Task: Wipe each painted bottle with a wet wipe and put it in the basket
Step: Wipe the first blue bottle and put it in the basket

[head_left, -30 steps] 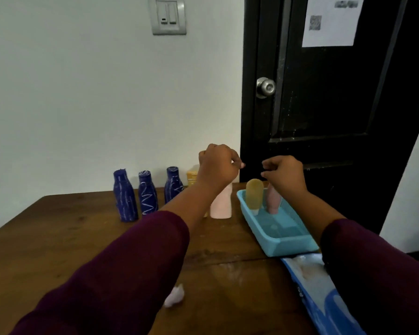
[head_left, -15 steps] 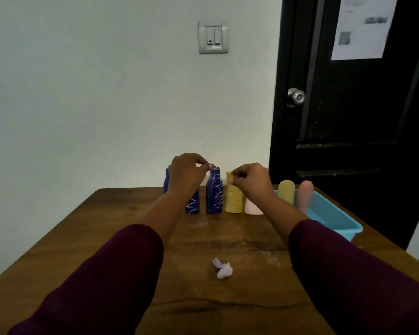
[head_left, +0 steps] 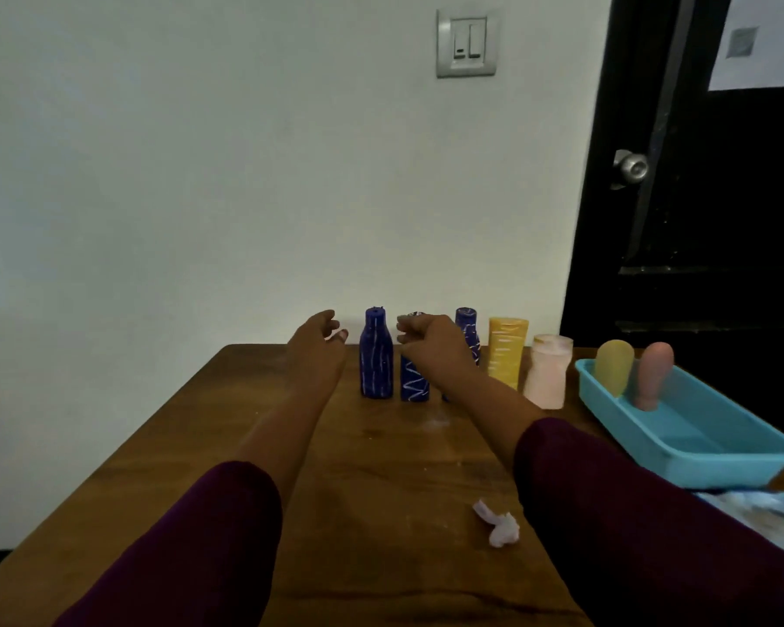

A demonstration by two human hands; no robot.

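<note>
Three blue painted bottles stand in a row at the table's far edge: the left one [head_left: 375,368], the middle one [head_left: 415,384] and the right one [head_left: 467,323]. A yellow bottle [head_left: 507,355] and a pink bottle [head_left: 546,375] stand to their right. My left hand [head_left: 318,343] hovers just left of the left blue bottle, fingers loosely curled, holding nothing. My right hand [head_left: 431,341] covers the middle blue bottle's neck with curled fingers; a grip is not visible. The blue basket [head_left: 698,463] holds a yellowish bottle [head_left: 614,368] and a pinkish bottle [head_left: 652,375]. A crumpled wipe [head_left: 501,527] lies near me.
The wooden table [head_left: 381,491] backs onto a white wall. A black door with a knob [head_left: 630,167] stands at the right. A blue wipe pack [head_left: 761,504] lies at the right edge, in front of the basket.
My view has swung left. Both hands have shifted left along the row: the right from beside the yellow bottle to the middle blue one. The left hand's pinched fingers have loosened.
</note>
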